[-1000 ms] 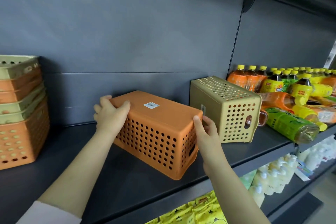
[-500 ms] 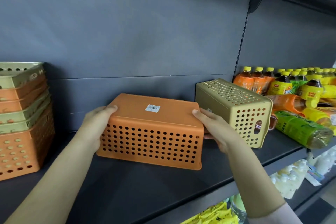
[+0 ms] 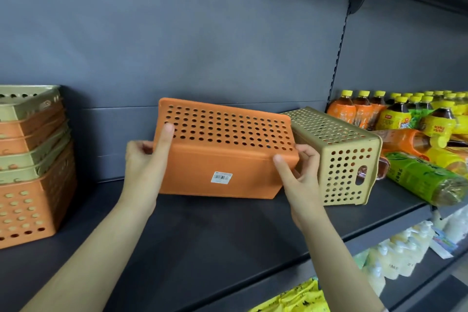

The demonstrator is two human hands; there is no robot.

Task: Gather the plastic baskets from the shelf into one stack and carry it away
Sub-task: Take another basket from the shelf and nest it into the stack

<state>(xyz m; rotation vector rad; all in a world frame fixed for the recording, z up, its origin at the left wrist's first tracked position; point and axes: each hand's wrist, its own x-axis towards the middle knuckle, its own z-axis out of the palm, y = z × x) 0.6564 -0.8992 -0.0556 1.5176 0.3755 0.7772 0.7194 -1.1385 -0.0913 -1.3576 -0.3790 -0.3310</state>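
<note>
An orange perforated basket (image 3: 222, 149) is held above the dark shelf (image 3: 228, 230), tipped so its solid bottom with a barcode sticker faces me. My left hand (image 3: 147, 159) grips its left end, thumb on the perforated side. My right hand (image 3: 296, 172) grips its right end. A tan perforated basket (image 3: 339, 157) lies on its side just to the right, behind my right hand. At the far left stands a nested stack of orange and tan baskets (image 3: 27, 167).
Bottled drinks (image 3: 395, 119) with yellow caps stand at the right end of the shelf, and some green and orange ones (image 3: 423, 177) lie on their sides near the tan basket. A lower shelf holds white bottles (image 3: 395, 258) and yellow packets (image 3: 291, 299).
The orange basket has been lifted off the shelf and rotated toward me. Its bottom, which faced up before, now faces me, and a perforated side is on top.
</note>
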